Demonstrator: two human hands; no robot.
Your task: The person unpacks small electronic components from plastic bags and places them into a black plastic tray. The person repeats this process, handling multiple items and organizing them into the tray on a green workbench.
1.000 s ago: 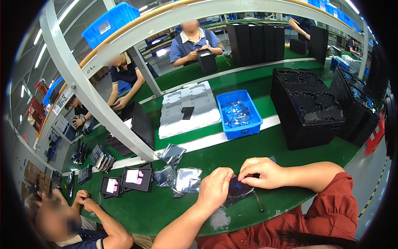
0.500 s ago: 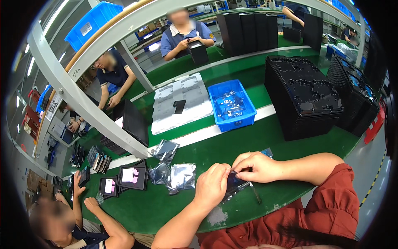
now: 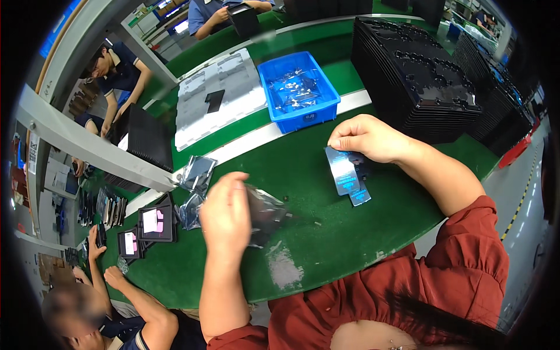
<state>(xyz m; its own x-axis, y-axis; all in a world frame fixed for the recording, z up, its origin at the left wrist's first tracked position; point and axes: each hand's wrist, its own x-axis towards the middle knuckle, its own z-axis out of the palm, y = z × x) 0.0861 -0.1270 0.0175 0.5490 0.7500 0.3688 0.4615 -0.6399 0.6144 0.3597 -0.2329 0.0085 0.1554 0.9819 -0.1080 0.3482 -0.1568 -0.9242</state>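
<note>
Right hand [image 3: 367, 139] pinches the reflective film sheet [image 3: 344, 172] by its far edge over the desk [image 3: 332, 248], right of the shiny bag [image 3: 265, 213]; an edge grip should spare its face. Left hand [image 3: 226, 216] partly covers the bag; blur obscures any grip.

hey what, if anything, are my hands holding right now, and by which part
Your right hand pinches a shiny blue-silver piece near its upper end. Your left hand is at a shiny wrapper; whether it grips that can't be told.

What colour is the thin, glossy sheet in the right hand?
The sheet is silvery with blue markings; head view.
</note>
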